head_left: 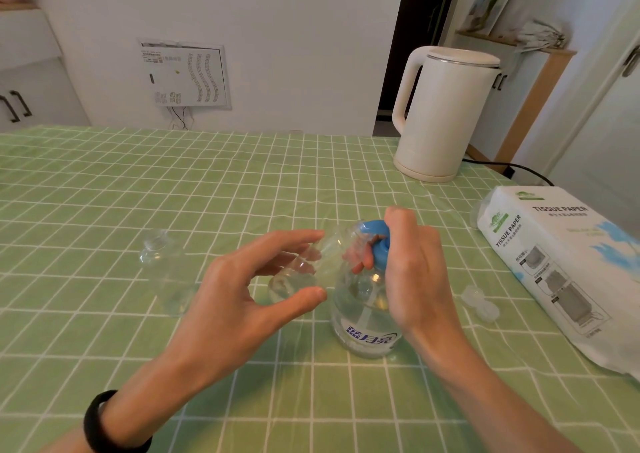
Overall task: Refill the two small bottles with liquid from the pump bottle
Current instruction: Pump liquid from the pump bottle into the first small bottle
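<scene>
Pump bottle (363,317): clear, blue-lettered label, upright on the green checked tablecloth (104,182), near the front middle of the table.

Blue pump head (375,230): on top of the pump bottle, gripped by the right hand (415,272), fingers curled over and under it, fingertips showing below the spout.

Small clear bottle (294,276): off the table, tilted, mouth against the pump spout; held by the left hand (239,293), thumb below and fingers above, curved round it. Black wristband (100,425) on that wrist.

Second small bottle (162,265): clear, uncapped, on the cloth well left of the hands; upright or lying, hard to tell through the glare.

Clear cap (481,305): on the cloth, right of the pump bottle, just beside the tissue paper pack (554,262).

White electric kettle (443,113): at the far right edge of the table, lid closed.
</scene>
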### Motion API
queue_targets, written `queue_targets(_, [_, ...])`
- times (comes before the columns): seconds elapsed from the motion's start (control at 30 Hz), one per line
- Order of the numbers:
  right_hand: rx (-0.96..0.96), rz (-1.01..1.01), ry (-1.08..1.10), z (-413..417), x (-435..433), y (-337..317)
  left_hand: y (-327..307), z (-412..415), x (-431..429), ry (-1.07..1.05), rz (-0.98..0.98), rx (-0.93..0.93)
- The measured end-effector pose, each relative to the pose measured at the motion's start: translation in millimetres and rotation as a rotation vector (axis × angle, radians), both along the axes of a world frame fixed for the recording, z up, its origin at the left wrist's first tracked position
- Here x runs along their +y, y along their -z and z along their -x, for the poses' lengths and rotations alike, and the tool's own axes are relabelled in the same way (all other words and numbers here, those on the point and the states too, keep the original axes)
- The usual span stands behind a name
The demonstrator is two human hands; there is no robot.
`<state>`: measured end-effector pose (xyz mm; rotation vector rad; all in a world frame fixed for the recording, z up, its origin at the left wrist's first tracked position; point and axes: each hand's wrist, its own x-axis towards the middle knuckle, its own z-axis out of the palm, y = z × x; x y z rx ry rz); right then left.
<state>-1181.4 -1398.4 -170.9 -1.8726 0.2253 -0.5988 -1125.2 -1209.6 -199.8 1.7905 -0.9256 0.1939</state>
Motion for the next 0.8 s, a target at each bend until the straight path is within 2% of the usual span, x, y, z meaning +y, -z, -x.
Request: queue_targets(0.8, [-0.007, -0.01, -0.001, 0.5, 0.7, -3.4, -1.3, 2.4, -2.8, 0.012, 0.013, 0.002])
